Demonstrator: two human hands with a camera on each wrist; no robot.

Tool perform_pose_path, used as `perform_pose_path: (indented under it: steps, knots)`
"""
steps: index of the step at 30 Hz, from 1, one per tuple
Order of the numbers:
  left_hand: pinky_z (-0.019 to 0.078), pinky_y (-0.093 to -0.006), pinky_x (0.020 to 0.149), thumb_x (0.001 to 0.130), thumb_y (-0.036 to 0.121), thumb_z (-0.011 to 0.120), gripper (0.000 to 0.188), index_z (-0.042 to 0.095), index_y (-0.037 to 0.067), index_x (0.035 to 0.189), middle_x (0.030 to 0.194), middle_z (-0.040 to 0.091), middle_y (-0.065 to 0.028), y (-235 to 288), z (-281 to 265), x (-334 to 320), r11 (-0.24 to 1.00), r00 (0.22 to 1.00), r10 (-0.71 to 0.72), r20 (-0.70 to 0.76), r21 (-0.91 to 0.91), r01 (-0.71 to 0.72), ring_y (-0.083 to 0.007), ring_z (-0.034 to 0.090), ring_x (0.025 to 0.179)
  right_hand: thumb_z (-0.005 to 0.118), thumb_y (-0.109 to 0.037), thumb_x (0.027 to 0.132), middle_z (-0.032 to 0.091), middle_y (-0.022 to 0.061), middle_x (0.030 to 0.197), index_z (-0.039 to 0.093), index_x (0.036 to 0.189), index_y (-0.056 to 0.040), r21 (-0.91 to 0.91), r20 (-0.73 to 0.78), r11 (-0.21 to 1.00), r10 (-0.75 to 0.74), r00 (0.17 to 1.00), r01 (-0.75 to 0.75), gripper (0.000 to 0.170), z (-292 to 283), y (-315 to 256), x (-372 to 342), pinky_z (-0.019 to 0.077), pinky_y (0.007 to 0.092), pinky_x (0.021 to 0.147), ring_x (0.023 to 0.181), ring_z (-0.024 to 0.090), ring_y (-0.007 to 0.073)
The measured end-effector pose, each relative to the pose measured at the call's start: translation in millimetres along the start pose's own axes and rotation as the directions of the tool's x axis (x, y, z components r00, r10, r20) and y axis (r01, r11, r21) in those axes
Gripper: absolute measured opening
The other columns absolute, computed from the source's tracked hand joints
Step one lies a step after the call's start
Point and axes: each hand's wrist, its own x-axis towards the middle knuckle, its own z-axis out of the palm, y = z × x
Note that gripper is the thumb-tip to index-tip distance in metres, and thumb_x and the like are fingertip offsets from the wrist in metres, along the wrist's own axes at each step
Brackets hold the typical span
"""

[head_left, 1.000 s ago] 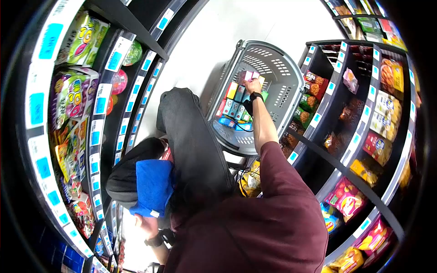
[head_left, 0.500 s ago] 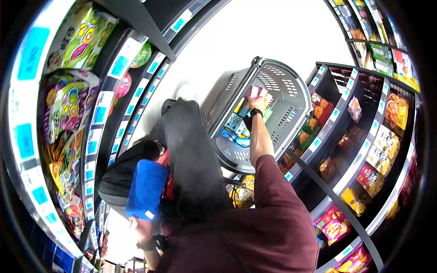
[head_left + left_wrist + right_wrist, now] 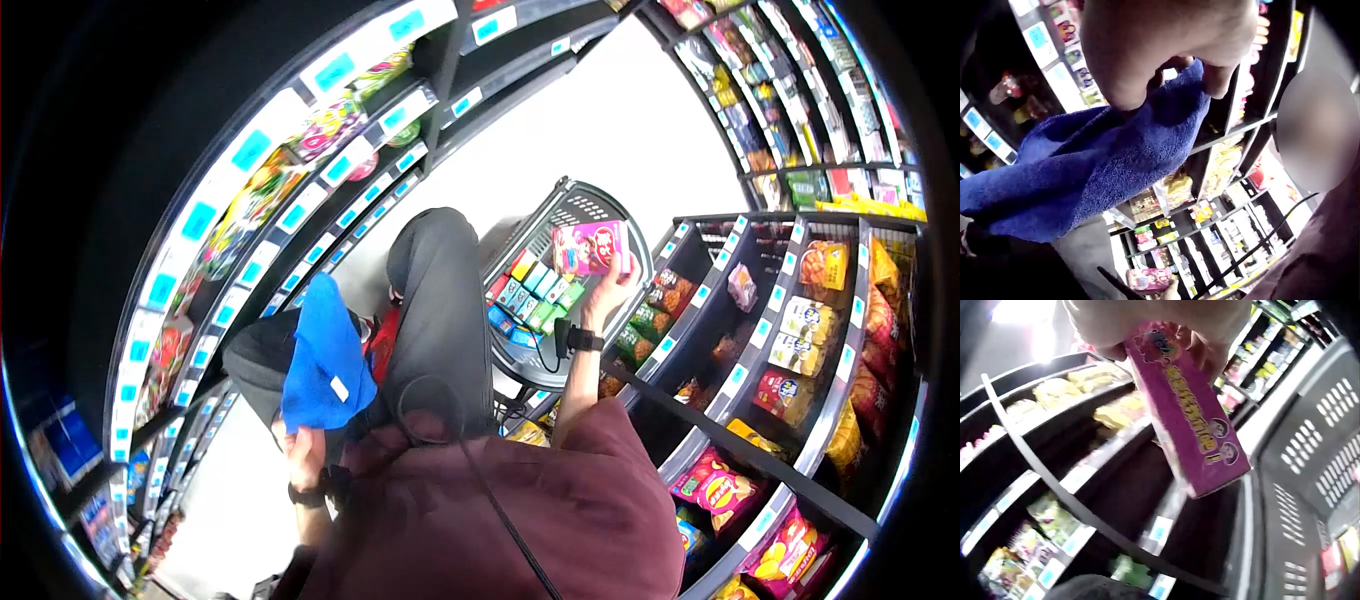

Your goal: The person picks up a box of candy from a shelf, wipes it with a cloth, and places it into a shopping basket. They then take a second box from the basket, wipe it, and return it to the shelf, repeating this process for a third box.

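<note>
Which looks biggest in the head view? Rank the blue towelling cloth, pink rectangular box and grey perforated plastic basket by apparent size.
1. Grey perforated plastic basket
2. Blue towelling cloth
3. Pink rectangular box

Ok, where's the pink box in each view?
Head: the pink box is right of centre, a little above mid-height.
Left wrist: it shows small at the bottom, just left of centre.
Right wrist: it looms large, upper middle, slightly right of centre.
Shared landmark: the right hand holding it, in all three views.
</note>
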Motion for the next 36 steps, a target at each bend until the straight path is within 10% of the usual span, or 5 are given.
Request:
perform_pose_path:
  steps: [13,20,26,33,36]
  knots:
    - [0.0415,-0.0587,0.100,0.059,0.031,0.083,0.035,0.073,0.019,0.090,0.110,0.059,-0.0061,95,110,1,0.169,0.462,0.571,0.678,0.454,-0.875,-0.0384,0.051,0.117,0.053,-0.035,0.094,0.066,0.0042,0.095,0.058,0.108,-0.0046,0.158,0.867,0.810,0.160,0.472,-0.565,0.033,110,-304,-241,0.0529,0.0257,0.068,0.078,0.066,0.0142]
    - [0.0371,-0.0568,0.100,0.085,0.040,0.066,0.041,0.066,0.026,0.124,0.123,0.056,-0.0050,123,118,-17,-0.130,0.667,0.504,0.549,0.812,-0.569,-0.0304,0.049,0.117,0.029,-0.068,0.098,0.046,0.0117,0.147,0.038,0.147,-0.0079,-0.099,0.973,0.377,-0.157,-0.169,-0.921,0.078,107,-278,-282,0.0373,0.0438,0.111,0.132,0.047,0.0290]
    - [0.0284,-0.0588,0.108,0.080,0.034,0.068,0.064,0.052,0.018,0.140,0.132,0.047,-0.0154,141,127,5,-0.065,0.661,0.603,0.447,0.853,-0.518,-0.0381,0.043,0.122,0.027,-0.058,0.103,0.028,0.0104,0.159,0.016,0.157,-0.0157,-0.057,0.996,0.715,-0.008,-0.089,-0.697,0.069,90,-277,-299,0.0323,0.0469,0.116,0.143,0.033,0.0312]
    - [0.0335,-0.0528,0.100,0.089,0.034,0.057,0.057,0.050,0.017,0.143,0.136,0.046,-0.0188,105,130,10,0.086,0.664,0.483,0.571,0.724,-0.684,-0.0388,0.046,0.114,0.032,-0.052,0.104,0.037,0.0105,0.154,0.026,0.154,-0.0130,0.040,0.945,0.438,-0.309,-0.108,-0.898,0.064,109,-233,-274,0.0339,0.0465,0.115,0.140,0.039,0.0290]
    - [0.0337,-0.0516,0.100,0.088,0.033,0.058,0.057,0.051,0.018,0.142,0.135,0.048,-0.0185,82,127,11,0.095,0.656,0.516,0.551,0.724,-0.683,-0.0388,0.046,0.118,0.032,-0.051,0.104,0.038,0.0103,0.152,0.028,0.153,-0.0129,-0.033,0.999,0.551,0.007,-0.035,-0.834,0.063,115,-263,-283,0.0348,0.0461,0.115,0.139,0.040,0.0285]
